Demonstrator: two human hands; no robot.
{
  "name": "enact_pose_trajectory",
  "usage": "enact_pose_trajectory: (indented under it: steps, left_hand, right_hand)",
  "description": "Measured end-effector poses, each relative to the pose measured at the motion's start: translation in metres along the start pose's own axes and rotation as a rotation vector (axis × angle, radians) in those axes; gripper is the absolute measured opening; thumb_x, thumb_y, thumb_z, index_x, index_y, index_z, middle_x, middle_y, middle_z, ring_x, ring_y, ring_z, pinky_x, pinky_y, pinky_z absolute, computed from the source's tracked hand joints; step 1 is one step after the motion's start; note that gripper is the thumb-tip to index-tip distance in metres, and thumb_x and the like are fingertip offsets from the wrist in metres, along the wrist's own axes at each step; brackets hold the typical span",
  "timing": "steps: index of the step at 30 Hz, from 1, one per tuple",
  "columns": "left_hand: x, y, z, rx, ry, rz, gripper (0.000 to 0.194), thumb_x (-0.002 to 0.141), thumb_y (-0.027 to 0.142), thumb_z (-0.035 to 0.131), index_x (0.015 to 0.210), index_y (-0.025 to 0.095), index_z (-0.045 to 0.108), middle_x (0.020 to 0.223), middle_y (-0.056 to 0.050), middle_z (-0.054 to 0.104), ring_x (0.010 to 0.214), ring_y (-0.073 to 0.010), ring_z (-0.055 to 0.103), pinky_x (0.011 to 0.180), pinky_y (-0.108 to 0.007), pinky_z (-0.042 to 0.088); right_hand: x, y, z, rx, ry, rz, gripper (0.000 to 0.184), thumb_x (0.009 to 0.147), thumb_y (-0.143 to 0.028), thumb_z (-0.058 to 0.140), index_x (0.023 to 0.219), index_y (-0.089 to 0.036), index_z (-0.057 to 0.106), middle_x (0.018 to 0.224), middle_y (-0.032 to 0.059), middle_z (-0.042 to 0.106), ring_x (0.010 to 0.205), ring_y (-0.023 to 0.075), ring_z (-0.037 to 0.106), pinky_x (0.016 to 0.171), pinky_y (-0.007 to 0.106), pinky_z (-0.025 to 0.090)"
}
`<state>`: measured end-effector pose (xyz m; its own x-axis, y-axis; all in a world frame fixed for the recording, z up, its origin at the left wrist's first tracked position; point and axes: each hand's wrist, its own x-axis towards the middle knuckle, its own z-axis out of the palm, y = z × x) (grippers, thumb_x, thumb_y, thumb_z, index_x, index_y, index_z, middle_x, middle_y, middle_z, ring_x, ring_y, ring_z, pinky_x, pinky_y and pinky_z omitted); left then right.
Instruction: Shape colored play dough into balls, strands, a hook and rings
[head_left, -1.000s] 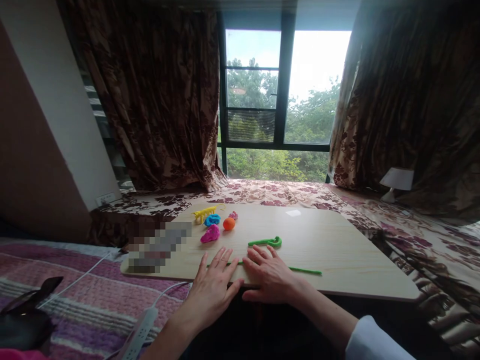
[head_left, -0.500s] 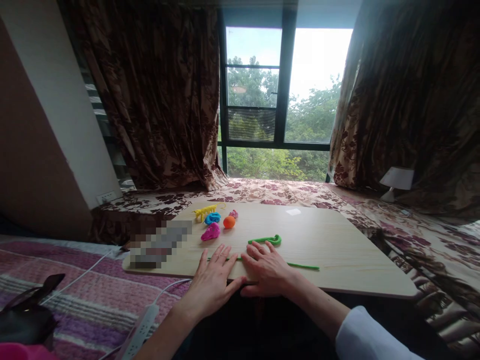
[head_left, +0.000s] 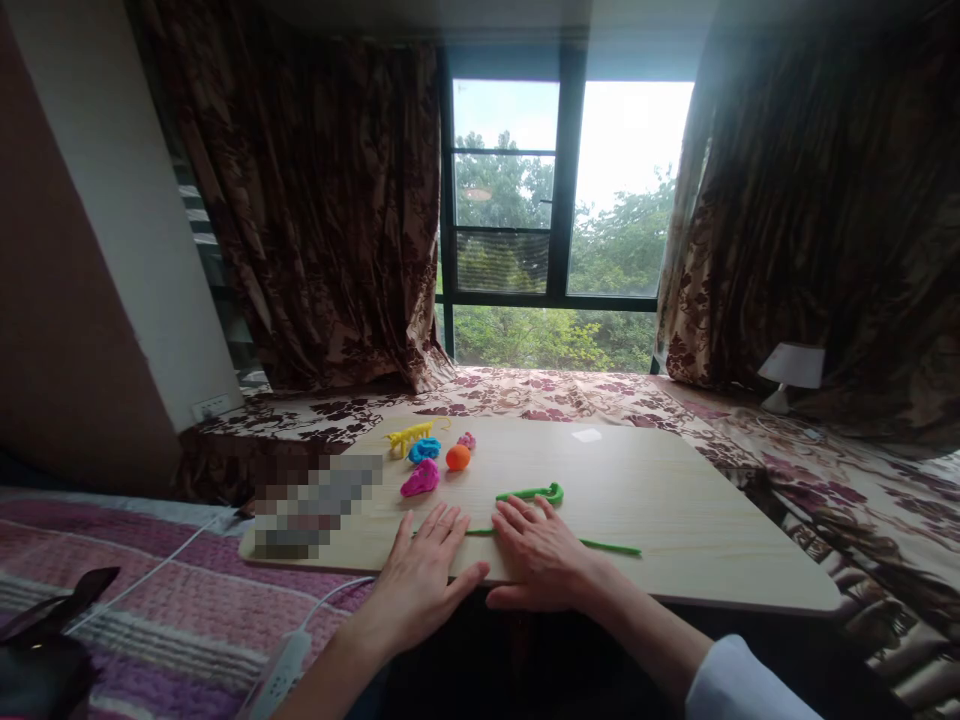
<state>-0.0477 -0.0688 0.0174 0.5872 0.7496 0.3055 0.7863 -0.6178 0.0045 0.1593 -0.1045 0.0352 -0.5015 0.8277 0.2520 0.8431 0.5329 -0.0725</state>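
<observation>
My left hand [head_left: 429, 570] and my right hand [head_left: 541, 550] lie flat with fingers stretched out at the near edge of the table. Both rest over a long thin green clay strand [head_left: 611, 547]; part of it shows between the hands and its right end sticks out past my right hand. Just beyond my right fingertips is a thicker green clay piece [head_left: 553, 493] with a curled end. Farther left sit a magenta clay lump [head_left: 420, 478], a blue clay piece [head_left: 425, 451], an orange clay ball [head_left: 458, 458], a small pink clay piece [head_left: 466, 440] and a yellow clay figure [head_left: 409, 437].
The pale wooden table [head_left: 675, 510] has a white slip [head_left: 587, 435] near its back edge. A pixelated patch covers its left end. A power strip [head_left: 281, 672] lies on the striped bedding [head_left: 172, 590] at left. A small lamp [head_left: 791, 370] stands at the far right.
My hands have moved slightly apart, showing more of the thin green strand between them. The whole view has shifted a little downward in the picture. The other clay pieces keep their places.
</observation>
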Motion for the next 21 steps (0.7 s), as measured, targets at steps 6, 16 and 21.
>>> enact_pose_trajectory:
  steps: [6, 16, 21]
  left_hand:
    - [-0.013, -0.032, -0.011, -0.007, 0.103, -0.095, 0.037, 0.085, 0.037, 0.032, 0.114, 0.025, 0.052, 0.119, -0.004, 0.054, 0.117, -0.0204, 0.039, 0.1, -0.044, 0.017]
    - [0.012, -0.036, -0.021, -0.018, 0.211, -0.066, 0.023, 0.078, 0.024, 0.04, 0.072, 0.025, 0.062, 0.075, 0.0, 0.063, 0.081, -0.018, 0.056, 0.1, -0.044, 0.018]
    - [0.011, -0.045, -0.02, 0.025, 0.231, -0.044, 0.025, 0.079, 0.025, 0.039, 0.079, 0.025, 0.063, 0.082, -0.002, 0.063, 0.087, -0.0193, 0.055, 0.101, -0.047, 0.015]
  right_hand:
    - [-0.046, 0.033, -0.018, -0.009, 0.007, 0.167, 0.05, 0.081, -0.045, 0.041, 0.125, -0.022, 0.04, 0.133, 0.0089, 0.037, 0.122, 0.0243, 0.03, 0.099, 0.042, 0.02]
    - [-0.064, 0.062, -0.031, -0.076, 0.076, 0.283, 0.022, 0.081, -0.017, 0.04, 0.073, -0.02, 0.06, 0.078, 0.002, 0.06, 0.073, 0.0139, 0.054, 0.072, 0.026, 0.035]
    - [-0.06, 0.067, -0.028, -0.141, 0.114, 0.272, 0.023, 0.083, -0.016, 0.037, 0.076, -0.019, 0.059, 0.08, 0.0033, 0.059, 0.077, 0.0155, 0.053, 0.073, 0.027, 0.034]
